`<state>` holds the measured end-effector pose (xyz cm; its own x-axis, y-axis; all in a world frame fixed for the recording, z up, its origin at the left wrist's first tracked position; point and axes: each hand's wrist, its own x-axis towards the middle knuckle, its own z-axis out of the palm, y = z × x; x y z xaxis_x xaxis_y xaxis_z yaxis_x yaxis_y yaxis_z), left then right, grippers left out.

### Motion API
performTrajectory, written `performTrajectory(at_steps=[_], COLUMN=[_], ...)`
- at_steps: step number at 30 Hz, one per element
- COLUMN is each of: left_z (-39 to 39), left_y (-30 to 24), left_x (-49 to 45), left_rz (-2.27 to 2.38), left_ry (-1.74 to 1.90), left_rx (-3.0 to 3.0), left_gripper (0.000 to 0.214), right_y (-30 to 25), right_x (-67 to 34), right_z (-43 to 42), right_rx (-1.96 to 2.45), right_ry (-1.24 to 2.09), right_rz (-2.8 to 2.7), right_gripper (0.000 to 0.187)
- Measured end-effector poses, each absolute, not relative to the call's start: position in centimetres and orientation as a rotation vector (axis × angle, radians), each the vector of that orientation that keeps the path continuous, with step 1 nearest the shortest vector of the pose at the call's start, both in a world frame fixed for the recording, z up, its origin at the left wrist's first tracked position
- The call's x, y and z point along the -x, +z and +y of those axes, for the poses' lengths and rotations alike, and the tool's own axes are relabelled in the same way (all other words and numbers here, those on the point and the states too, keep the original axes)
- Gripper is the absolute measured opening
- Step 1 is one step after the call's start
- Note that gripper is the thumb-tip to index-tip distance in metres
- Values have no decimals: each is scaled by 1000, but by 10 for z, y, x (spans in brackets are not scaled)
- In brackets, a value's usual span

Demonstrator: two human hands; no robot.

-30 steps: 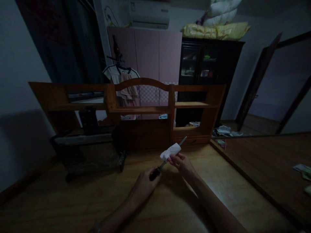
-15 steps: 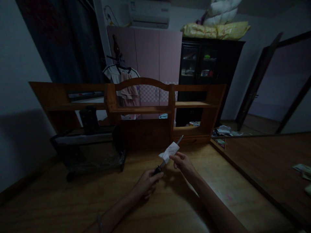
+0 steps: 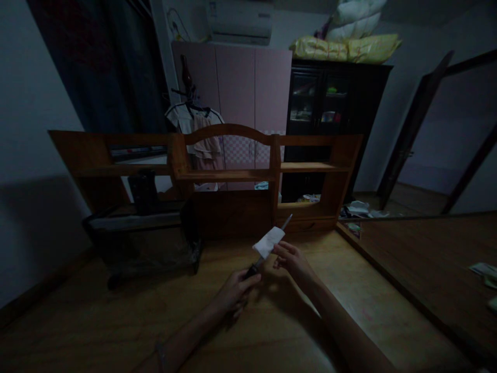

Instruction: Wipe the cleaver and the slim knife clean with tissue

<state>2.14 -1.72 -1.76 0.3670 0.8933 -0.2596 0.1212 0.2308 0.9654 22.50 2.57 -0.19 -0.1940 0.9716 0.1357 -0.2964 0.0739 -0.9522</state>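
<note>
Left hand (image 3: pixel 235 292) curled closed, arm angled up-right; right hand (image 3: pixel 293 259) pinching, forearm reaching forward-left.

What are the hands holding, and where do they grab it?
The left hand grips a screwdriver by its dark handle; the right hand pinches a white tissue folded around the metal shaft.

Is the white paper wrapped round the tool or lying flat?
Wrapped: the paper bends around the tool, whose tip pokes out above. The right hand pinches it.

Shelf unit (image 3: pixel 233 176) behind desk (image 3: pixel 116 316).
</note>
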Motion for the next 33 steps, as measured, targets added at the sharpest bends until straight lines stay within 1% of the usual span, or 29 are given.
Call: performTrajectory(at_steps=[7,12,16,25,33], left_z=[-17,-20,-25,-26,-26], left_y=[-25,-17,-9,-7,-5], left_x=[-27,-25,-21,-19,-19], left_rz=[1148,1255,1400,1415,1396], left_ry=[815,978,972,922,929], left_rx=[-1483,-1820,-1990,-2049,-2077], left_gripper=[45,35,29,25,23], right_y=[-4,-3,-2,1,-2], right_x=[-221,-220,-220,-222,-226], right_z=[27,25,23,25,30], right_rx=[852,842,846,833,777], right_ry=[1333,1327,1319,1285,1248], right_rz=[-1203,-1219,-1244,-1267,-1166], right_gripper=[36,37,38,40,33])
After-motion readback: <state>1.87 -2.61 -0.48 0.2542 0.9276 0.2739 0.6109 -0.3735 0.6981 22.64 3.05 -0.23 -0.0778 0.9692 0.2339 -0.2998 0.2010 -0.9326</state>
